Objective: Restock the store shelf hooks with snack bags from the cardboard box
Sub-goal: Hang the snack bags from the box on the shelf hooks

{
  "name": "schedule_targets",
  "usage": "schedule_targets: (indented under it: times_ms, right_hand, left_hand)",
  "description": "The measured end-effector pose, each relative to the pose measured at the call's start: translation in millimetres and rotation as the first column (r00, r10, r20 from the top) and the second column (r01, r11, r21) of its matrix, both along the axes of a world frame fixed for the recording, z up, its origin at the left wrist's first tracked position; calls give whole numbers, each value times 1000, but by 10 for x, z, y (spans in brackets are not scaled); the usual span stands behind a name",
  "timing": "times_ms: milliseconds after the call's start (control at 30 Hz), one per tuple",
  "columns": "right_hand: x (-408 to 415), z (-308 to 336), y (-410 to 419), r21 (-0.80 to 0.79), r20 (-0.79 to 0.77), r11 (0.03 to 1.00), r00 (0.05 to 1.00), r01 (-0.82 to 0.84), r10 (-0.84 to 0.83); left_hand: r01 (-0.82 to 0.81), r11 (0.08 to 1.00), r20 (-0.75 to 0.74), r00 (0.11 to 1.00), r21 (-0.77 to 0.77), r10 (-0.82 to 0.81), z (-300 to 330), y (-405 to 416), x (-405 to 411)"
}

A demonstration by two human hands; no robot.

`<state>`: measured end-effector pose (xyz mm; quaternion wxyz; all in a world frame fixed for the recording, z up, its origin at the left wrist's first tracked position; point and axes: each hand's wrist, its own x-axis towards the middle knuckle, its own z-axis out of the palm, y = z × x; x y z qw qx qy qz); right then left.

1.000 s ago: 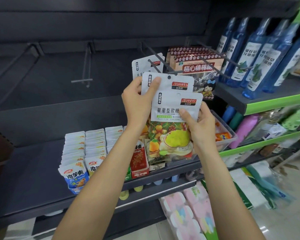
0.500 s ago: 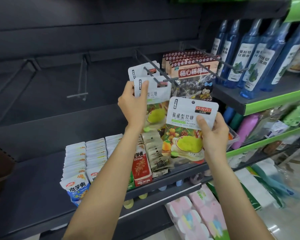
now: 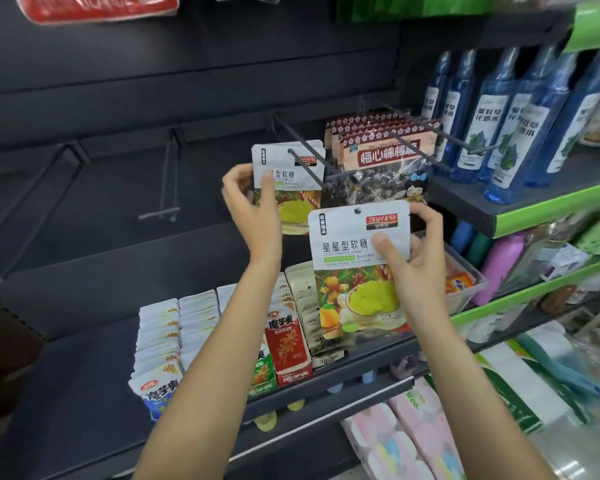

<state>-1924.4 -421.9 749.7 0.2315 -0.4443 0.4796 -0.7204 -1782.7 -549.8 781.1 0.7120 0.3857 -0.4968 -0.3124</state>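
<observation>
Two white-topped fruit-print snack bags: left hand [image 3: 253, 202] is pinching one [image 3: 290, 181] at centre frame, seating it on the black wire hook [image 3: 305, 161]; right hand [image 3: 413, 261] is gripping the next [image 3: 354, 268] lower right, ready.

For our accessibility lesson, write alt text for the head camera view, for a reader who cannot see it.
A person's left hand holds a white candy bag threaded on a shelf hook, while the right hand grips a matching bag just below, not yet hung. Plum candy packs hang alongside; blue bottles stand to the right.
</observation>
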Motion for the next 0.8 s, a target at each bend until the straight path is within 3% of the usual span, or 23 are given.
schedule_targets:
  times_ms: [67, 200, 333, 567, 800]
  right_hand:
    - [28, 23, -35, -16, -21, 999, 999, -28, 27]
    - [123, 80, -146, -45, -28, 998, 999, -45, 44]
    - [222, 166, -296, -60, -7, 997, 999, -45, 45]
    - [144, 189, -415, -6, 38, 999, 998, -45, 46]
    - [87, 190, -457, 55, 133, 982, 976, -182, 173]
  left_hand:
    - [265, 964, -13, 964, 23, -265, -42, 372, 154]
    - [516, 855, 281, 813, 61, -511, -128, 895, 370]
    - [410, 910, 493, 779, 66, -387, -171, 889, 374]
    - [302, 953, 560, 784, 32, -268, -148, 754, 278]
    - [241, 970, 536, 814, 38, -223, -144, 818, 264]
